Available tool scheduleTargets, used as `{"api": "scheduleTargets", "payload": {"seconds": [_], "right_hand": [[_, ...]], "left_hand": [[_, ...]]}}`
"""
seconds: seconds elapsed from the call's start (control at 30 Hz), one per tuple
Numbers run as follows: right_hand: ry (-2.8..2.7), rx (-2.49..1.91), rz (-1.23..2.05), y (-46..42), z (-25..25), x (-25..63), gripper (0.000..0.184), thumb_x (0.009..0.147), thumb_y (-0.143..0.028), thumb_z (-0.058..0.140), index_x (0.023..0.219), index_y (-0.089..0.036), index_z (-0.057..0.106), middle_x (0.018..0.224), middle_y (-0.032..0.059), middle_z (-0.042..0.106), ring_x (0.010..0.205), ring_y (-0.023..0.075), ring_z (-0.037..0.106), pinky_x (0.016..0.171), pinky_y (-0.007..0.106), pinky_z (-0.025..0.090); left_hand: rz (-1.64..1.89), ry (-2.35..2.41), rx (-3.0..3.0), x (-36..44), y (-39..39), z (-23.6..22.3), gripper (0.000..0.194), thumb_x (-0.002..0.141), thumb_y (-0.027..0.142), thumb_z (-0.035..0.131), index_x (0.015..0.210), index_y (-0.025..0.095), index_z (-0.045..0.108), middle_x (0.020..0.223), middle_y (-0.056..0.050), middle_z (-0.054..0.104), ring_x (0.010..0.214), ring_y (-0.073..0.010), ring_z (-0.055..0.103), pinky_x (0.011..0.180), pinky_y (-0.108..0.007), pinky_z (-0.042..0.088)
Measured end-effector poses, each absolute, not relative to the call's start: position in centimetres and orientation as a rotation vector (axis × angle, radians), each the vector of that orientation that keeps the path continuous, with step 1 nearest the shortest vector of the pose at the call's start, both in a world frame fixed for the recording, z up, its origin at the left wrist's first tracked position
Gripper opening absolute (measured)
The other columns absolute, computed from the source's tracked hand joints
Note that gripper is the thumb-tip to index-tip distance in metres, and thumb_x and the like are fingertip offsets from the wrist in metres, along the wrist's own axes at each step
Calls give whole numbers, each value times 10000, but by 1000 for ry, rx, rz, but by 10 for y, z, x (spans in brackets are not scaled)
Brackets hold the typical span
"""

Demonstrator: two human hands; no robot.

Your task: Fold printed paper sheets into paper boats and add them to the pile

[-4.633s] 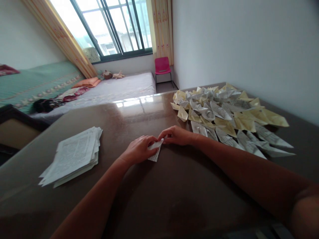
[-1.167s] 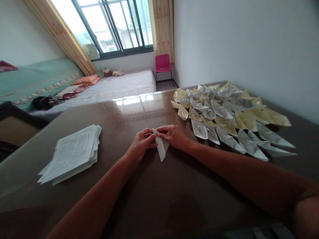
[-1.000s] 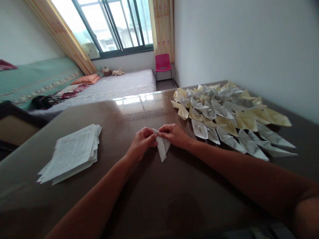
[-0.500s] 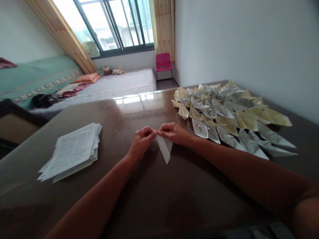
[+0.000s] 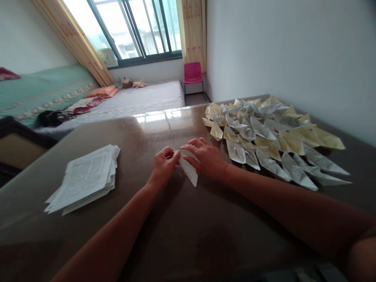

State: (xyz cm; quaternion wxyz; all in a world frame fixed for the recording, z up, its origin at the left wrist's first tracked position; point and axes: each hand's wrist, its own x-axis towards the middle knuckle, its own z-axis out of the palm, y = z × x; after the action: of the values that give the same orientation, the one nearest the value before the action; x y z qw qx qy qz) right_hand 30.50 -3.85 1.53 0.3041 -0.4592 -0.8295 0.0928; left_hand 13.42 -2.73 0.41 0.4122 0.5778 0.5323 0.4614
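Observation:
A small folded sheet of white paper (image 5: 188, 171) with writing on it points down toward me above the middle of the table. My left hand (image 5: 166, 162) pinches its upper left end between thumb and fingers. Close against its right side is my right hand (image 5: 204, 156), with thumb and fingers parted around the upper edge. Whether the right fingertips touch the paper is hard to make out. To the right lie several folded paper boats (image 5: 266, 131), white and yellowish, crowded together.
A stack of printed sheets (image 5: 85, 178) lies on the left of the glossy brown table (image 5: 164, 243). Beyond the table are a bed (image 5: 158, 92) and a pink chair (image 5: 192, 73). A white wall (image 5: 288, 51) runs along the right side.
My right hand has let go of its pinch and opened its fingers. The folded paper has shifted slightly left and now looks narrower, with my left hand still holding it.

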Motion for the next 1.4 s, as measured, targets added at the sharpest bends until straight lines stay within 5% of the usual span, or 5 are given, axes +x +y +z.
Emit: {"api": "scheduleTargets", "payload": {"seconds": [0.17, 0.43, 1.4], "right_hand": [[-2280, -1222, 320, -44, 11, 302, 438, 859, -487, 570, 1231, -255, 569, 1191, 99, 588, 1043, 244, 555, 791, 324, 436], [-2260, -1073, 762, -19, 1, 314, 406, 839, -341, 623, 1209, -174, 620, 948, 59, 669, 720, 137, 574, 672, 255, 416], [-2285, -976, 1021, -9, 12, 327, 415, 840, -292, 572, 1220, -129, 615, 880, 52, 679, 724, 133, 598, 650, 229, 441]], "left_hand": [[1176, 1294, 1482, 132, -25, 2, 292, 704, 413, 678, 776, 180, 519, 604, 52, 558, 512, -108, 574, 438, -195, 449], [1084, 1251, 1649, 129, -24, 4, 336, 775, 476, 643, 802, 145, 596, 601, 3, 608, 545, -119, 592, 480, -209, 488], [953, 985, 1703, 123, -22, -2, 323, 797, 284, 627, 1086, 156, 561, 890, -47, 650, 803, -160, 634, 667, -268, 561]]}}
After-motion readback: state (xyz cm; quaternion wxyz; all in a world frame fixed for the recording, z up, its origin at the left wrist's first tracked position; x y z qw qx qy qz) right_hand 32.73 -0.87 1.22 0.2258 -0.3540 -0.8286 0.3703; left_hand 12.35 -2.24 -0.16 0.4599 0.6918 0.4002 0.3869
